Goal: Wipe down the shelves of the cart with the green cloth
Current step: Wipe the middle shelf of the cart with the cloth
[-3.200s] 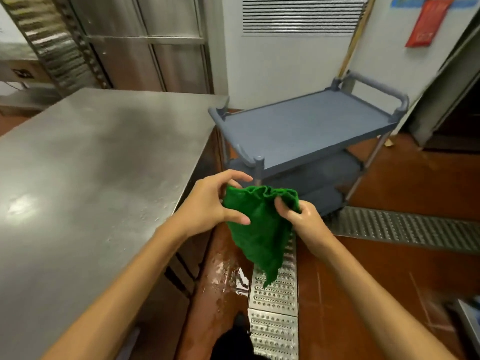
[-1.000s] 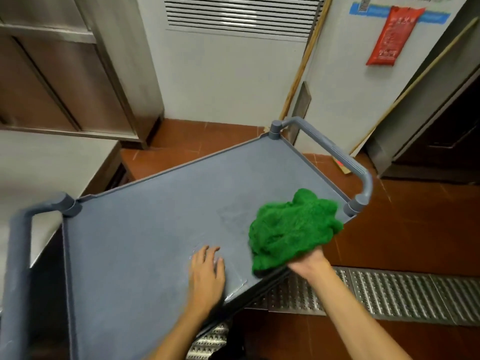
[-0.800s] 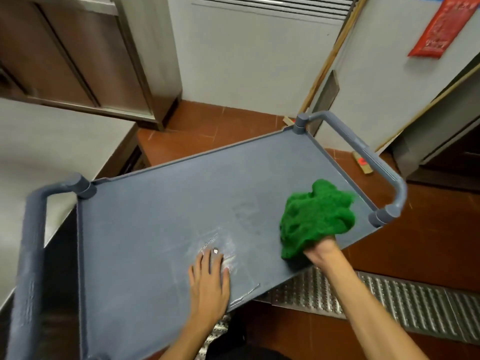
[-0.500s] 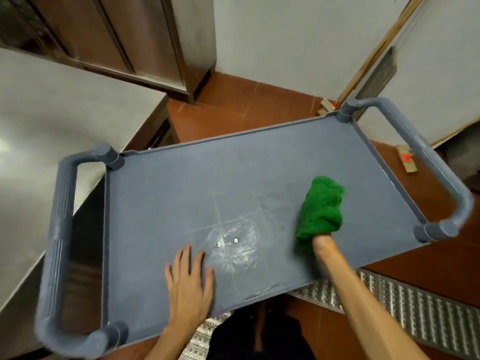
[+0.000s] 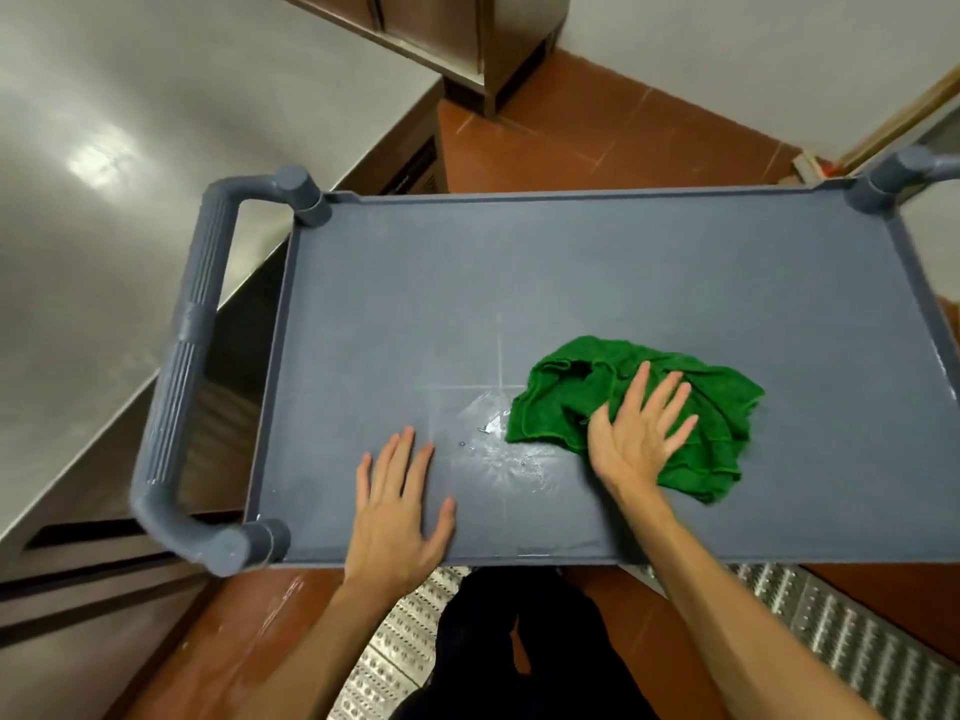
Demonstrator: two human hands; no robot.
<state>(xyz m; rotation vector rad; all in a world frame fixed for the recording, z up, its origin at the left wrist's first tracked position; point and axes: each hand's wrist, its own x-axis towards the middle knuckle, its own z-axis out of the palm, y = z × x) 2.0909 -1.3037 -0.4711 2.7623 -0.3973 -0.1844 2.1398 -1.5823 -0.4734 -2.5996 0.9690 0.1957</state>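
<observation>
Head view: presses crumpled green terry cloth (image 5: 719, 407) onto right half of top shelf (image 5: 519, 272) of grey plastic cart (image 5: 192, 356) with right hand (image 5: 636, 433), fingers straight and spread; rests left hand (image 5: 397, 504) flat, released, on bare shelf near front edge, beside wet smear (image 5: 498, 449).

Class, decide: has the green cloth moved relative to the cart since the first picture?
Yes. The green cloth went from mid-air short of the cart onto its top shelf, now under the right hand, beside the wet patch.

The green cloth (image 5: 639, 407), earlier bunched, now lies spread under the flat right hand (image 5: 636, 433).
</observation>
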